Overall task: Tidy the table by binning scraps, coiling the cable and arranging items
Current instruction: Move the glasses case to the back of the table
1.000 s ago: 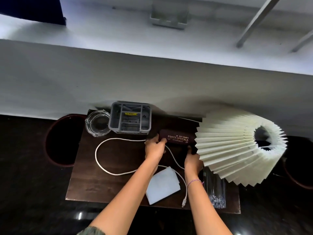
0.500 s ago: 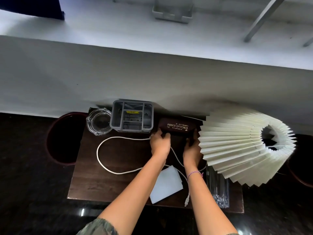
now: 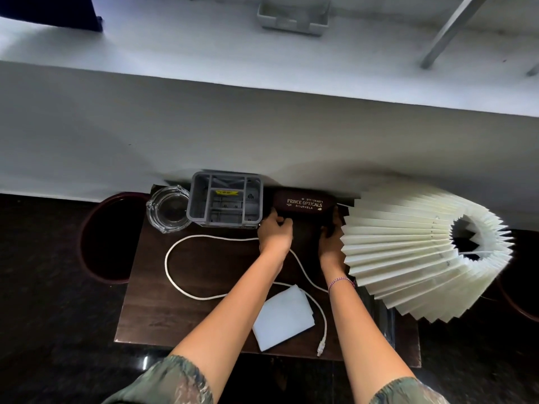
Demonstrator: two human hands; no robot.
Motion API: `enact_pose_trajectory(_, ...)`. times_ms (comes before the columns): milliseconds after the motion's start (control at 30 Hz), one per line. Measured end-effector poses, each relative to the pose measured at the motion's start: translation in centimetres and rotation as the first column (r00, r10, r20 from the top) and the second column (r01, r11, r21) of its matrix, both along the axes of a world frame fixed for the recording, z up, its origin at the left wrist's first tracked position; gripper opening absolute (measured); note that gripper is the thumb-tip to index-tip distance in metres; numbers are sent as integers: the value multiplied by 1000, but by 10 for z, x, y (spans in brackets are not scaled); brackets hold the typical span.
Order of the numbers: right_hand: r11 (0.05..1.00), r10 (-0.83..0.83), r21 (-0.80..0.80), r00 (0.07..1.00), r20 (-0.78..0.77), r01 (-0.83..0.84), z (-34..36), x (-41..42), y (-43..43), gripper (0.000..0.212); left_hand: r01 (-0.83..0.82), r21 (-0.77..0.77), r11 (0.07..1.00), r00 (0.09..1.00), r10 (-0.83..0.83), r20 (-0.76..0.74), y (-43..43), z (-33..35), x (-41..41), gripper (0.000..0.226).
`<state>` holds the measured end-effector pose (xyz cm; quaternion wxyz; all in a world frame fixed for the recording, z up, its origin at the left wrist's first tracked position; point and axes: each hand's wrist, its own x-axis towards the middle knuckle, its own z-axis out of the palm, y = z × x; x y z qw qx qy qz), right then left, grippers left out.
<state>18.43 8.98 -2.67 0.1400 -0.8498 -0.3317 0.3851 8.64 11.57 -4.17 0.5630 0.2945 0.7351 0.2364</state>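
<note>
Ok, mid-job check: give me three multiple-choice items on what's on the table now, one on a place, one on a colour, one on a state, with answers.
1. Where does the dark brown spectacle case with gold lettering lie?
A. right of the grey plastic compartment organiser
B. on the white rectangular pad
C. inside the clear glass ashtray

2. What colour is the loose power cable?
A. black
B. white
C. red

3. What state is the cable in?
A. coiled tight
B. spread in a loose loop, plug end free
C. wound round the lampshade

Answers: 1 A, the case sits at the back edge between the organiser and the pleated cream lampshade, with the left hand and right hand at its ends. 2 B, it shows white against the dark wooden table. 3 B, it loops open across the table and its plug lies near the front edge.
</note>
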Motion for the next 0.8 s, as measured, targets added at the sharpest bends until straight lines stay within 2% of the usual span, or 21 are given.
enact_pose_trajectory(100,999,40,-9,995,89,-39,-3,3,4,47,26,-10,1000,1000,-26,4,1,1,-1,53)
enact_pose_trajectory(233,995,94,-34,995,-31,-95,0,4,-22,45,70,-16,997,998,-70,-5,-7,5,-2,58)
enact_pose_trajectory(300,989,148,-29,989,-8,-148,4,4,-41,43,81,4,997,997,-80,-12,-19,8,-4,54)
enact_pose_trajectory(400,977,201,70,979,48,-204,10,6,-66,38,116,24,993,993,-116,-5,-44,15,-9,44)
enact_pose_trajectory(500,899,395,105,891,225,-425,11,10,-92,42,178,47,983,984,-177,-14,-74,21,-16,34)
enact_pose_trajectory(567,849,489,78,834,254,-522,10,12,-105,45,236,69,969,971,-232,-65,-94,23,-22,29)
enact_pose_trajectory(667,815,560,3,790,248,-579,4,11,-115,47,422,101,901,889,-389,-244,-120,24,-30,25)
enact_pose_trajectory(800,783,611,-83,736,293,-617,-2,7,-115,44,696,106,711,677,-599,-428,-151,22,-36,34)
